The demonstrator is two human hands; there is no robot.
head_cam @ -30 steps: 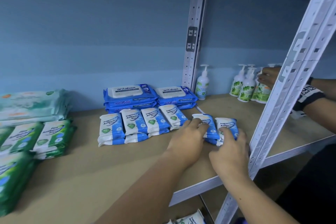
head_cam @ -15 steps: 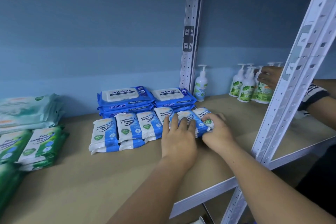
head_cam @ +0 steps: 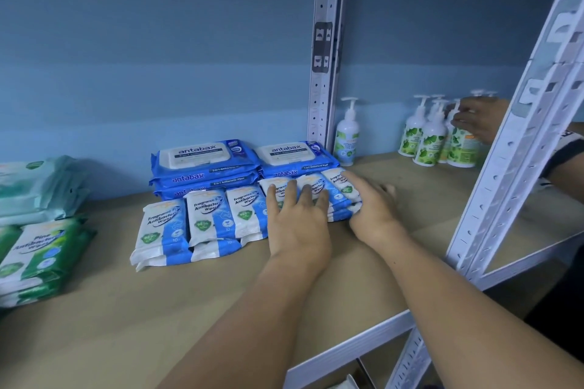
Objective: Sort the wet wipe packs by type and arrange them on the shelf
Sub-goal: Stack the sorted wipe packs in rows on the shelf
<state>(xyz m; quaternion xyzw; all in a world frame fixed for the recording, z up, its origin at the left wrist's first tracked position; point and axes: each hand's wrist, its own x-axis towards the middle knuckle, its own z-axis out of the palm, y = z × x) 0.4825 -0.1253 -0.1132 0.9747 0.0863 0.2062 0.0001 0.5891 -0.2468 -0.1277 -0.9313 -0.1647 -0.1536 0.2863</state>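
Note:
Small white-and-blue fragrance-free antibacterial wipe packs [head_cam: 205,218] lie in a row on the wooden shelf [head_cam: 158,309]. My left hand [head_cam: 297,224] lies flat with straight fingers on the right-hand packs of that row [head_cam: 319,188]. My right hand [head_cam: 369,208] presses against the right end of the row, fingers extended along the last pack. Behind the row sit two stacks of large blue antabax packs [head_cam: 205,164]. Green pine packs [head_cam: 41,249] and pale teal packs [head_cam: 34,186] are stacked at the far left.
A white perforated upright [head_cam: 325,50] stands at the back and another upright [head_cam: 518,148] slants at the front right. One pump bottle [head_cam: 347,139] and a group of green-labelled pump bottles [head_cam: 433,139] stand at the back right, where another person's hand [head_cam: 480,120] holds one.
Both hands slid the two rightmost small packs leftward and back, closing them up against the row. My right hand has gone from gripping a pack to pressing at the row's end.

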